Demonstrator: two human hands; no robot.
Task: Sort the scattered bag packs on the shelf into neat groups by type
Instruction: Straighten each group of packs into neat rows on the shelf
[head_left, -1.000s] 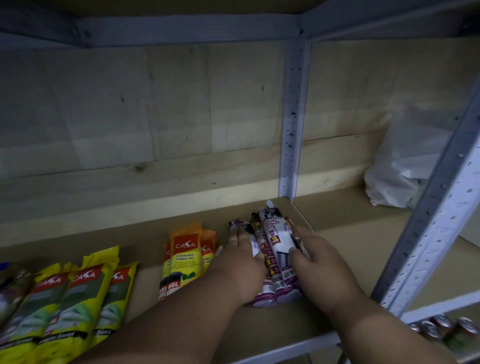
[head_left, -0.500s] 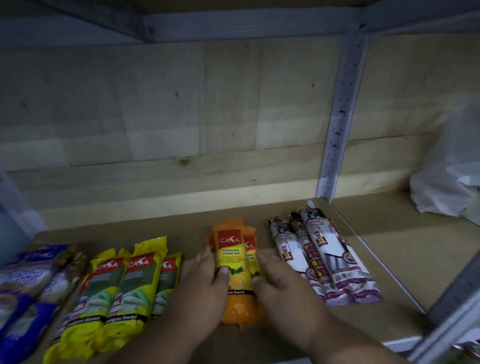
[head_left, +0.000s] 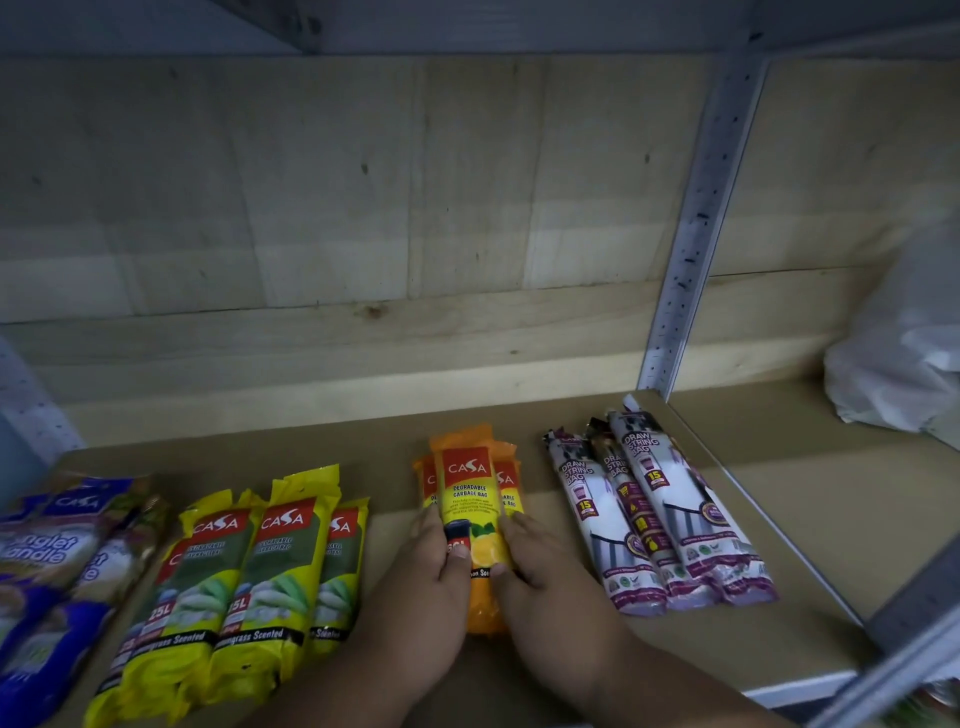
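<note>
Your view is dim and bluish overall, with the brightest band falling on the lower wooden back wall (head_left: 363, 338) and the rear of the shelf (head_left: 779, 499), while the top of the frame sinks into shadow. You get wide-angle bending at the edges: the metal upright (head_left: 691, 234) leans, and the blue packs (head_left: 47, 561) at far left and the white plastic bag (head_left: 904, 358) at right are smeared and soft.

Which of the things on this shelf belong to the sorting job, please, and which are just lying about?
Job: orange packs between left hand and right hand; yellow packs; drawstring packs; blue packs.
Lying about: white plastic bag, in the next bay.
</note>
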